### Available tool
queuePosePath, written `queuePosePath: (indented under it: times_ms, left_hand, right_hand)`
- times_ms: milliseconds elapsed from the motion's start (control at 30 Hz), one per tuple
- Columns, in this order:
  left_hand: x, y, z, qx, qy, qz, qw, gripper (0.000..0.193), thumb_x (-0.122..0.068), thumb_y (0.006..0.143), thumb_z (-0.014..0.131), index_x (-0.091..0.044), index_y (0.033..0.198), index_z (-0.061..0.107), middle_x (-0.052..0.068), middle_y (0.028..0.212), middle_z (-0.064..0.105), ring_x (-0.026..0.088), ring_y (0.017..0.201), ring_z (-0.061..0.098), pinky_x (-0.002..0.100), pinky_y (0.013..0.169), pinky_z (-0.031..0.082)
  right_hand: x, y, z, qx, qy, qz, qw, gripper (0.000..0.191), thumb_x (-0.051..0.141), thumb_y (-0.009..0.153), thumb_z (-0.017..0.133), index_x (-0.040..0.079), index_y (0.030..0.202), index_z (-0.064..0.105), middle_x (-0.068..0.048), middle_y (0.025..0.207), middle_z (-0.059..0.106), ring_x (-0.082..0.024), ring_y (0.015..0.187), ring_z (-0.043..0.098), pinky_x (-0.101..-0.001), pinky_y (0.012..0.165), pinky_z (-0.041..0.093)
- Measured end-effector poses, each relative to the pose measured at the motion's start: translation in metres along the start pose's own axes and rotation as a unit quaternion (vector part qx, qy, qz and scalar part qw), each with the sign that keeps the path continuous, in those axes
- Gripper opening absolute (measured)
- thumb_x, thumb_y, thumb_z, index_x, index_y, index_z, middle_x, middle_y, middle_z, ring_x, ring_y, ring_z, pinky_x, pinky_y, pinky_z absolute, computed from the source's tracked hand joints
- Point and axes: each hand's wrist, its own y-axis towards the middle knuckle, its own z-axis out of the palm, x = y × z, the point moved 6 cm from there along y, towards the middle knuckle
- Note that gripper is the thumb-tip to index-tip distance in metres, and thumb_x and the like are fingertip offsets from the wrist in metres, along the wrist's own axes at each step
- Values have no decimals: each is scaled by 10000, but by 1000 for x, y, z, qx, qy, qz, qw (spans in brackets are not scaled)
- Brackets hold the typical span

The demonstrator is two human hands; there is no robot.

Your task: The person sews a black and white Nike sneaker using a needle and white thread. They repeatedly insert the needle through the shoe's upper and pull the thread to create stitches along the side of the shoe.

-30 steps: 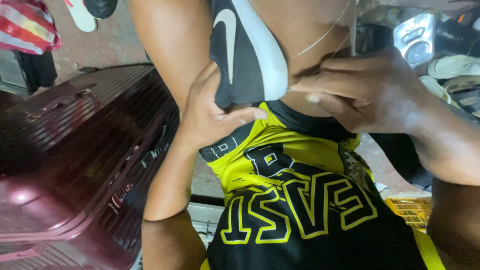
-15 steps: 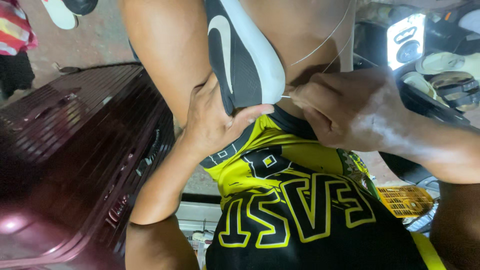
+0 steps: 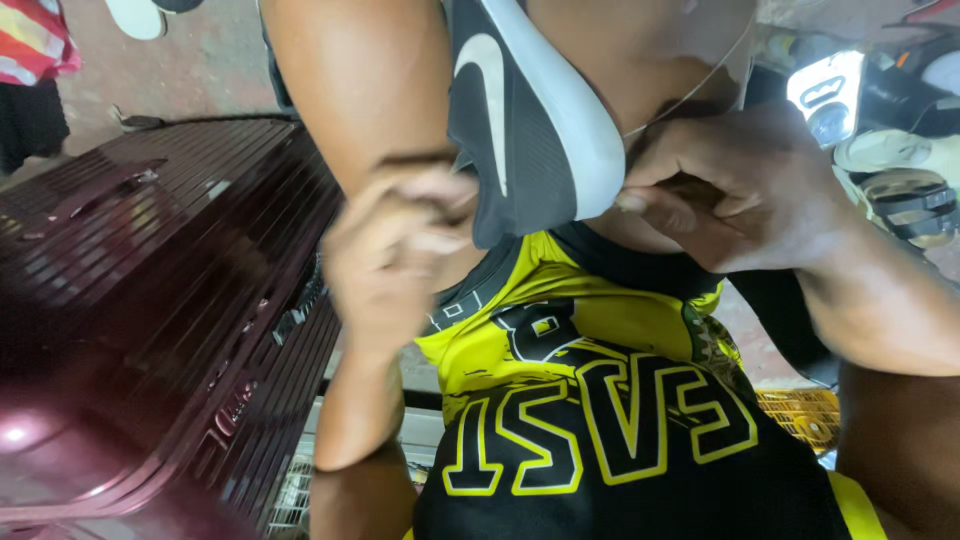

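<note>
Head view: left hand [image 3: 395, 255] blurred, grip unclear; right hand [image 3: 730, 190] pinching shoe [image 3: 530, 120]; suitcase [image 3: 150, 330] closed.

Single head cam, down, v. close.

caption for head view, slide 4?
Both hands, left hand blurred, right hand, at a black-and-white sneaker.
</note>
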Motion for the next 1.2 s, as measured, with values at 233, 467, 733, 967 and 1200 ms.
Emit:
queuePosePath:
  times_ms: [233, 467, 733, 967, 1200]
  left_hand:
    - [32, -59, -97, -222, 52, -115, 967, 277, -160, 1161, 535, -11, 929, 570, 145, 1135, 639, 183, 814, 670, 214, 603, 521]
    - [-26, -47, -70, -184, 381, 80, 903, 197, -110, 1047, 668, 0, 1207, 631, 160, 1270, 591, 380, 1153, 627, 430, 1061, 496]
    - [-24, -37, -36, -31, 195, 116, 973, 121, -134, 948, 776, -81, 965, 668, 78, 936, 668, 206, 804, 604, 322, 736, 497]
    - [-3, -34, -23, 5, -422, -110, 900, 126, -168, 1021, 609, -42, 1028, 621, 46, 830, 579, 79, 651, 485, 200, 541, 352]
    - [-17, -4, 22, 72, 70, -13, 995, 107, -40, 1104, 566, 4, 1007, 570, 17, 760, 472, 43, 677, 459, 230, 624, 407]
  right_hand:
    - [-7, -12, -3, -20, 31, 99, 994, 145, -106, 837, 768, -46, 941, 687, -142, 862, 714, -154, 709, 681, -252, 585, 510]
    - [-2, -16, 5, -28, 62, 131, 989, 125, -94, 882, 755, -53, 961, 667, -112, 882, 674, -116, 762, 638, -211, 625, 484]
    - [11, -12, 18, -5, 102, 103, 989, 81, -78, 898, 703, -36, 947, 655, -69, 893, 669, -76, 731, 636, -198, 647, 481]
    - [11, -25, 14, 30, 160, 126, 979, 95, -24, 971, 592, -18, 1036, 662, -43, 930, 675, -64, 803, 659, -194, 717, 505]
    - [17, -34, 1, 56, 68, 112, 990, 146, 32, 962, 654, 24, 1108, 659, -51, 992, 709, -118, 835, 692, -243, 715, 535]
